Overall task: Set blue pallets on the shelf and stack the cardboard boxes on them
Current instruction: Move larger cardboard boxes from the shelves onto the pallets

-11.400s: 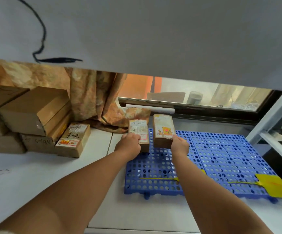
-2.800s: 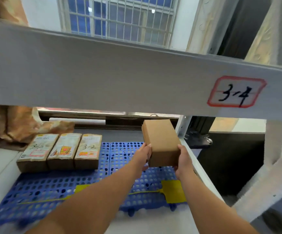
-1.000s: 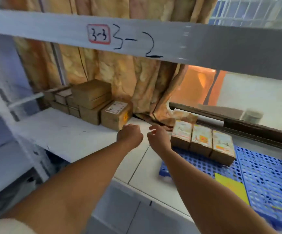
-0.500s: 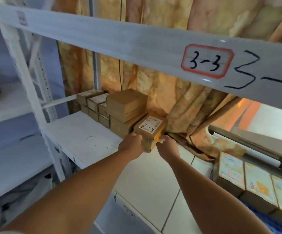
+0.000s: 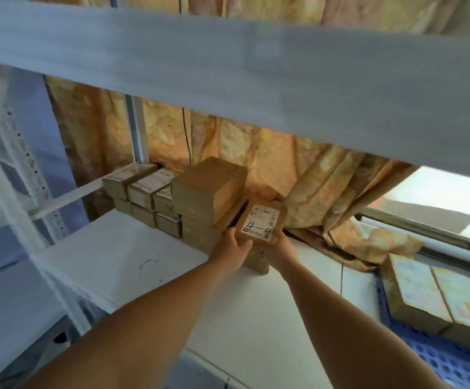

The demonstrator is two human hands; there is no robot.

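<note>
A small cardboard box (image 5: 262, 221) with a white label marked "4-4" is held tilted up, just right of a stack of cardboard boxes (image 5: 208, 197) at the back of the white shelf (image 5: 132, 265). My left hand (image 5: 232, 252) grips its left lower edge and my right hand (image 5: 280, 248) its right lower edge. At the far right, labelled boxes (image 5: 436, 293) stand in a row on a blue pallet (image 5: 436, 357), cut off by the frame edge.
The grey beam of the upper shelf (image 5: 256, 77) crosses overhead. An orange curtain (image 5: 307, 169) hangs behind the boxes, with a window sill (image 5: 425, 231) to the right. A white upright post (image 5: 6, 197) stands at the left.
Both hands have closed on the "4-4" box and tipped it up from beside the stack. The view has shifted slightly left and closer.
</note>
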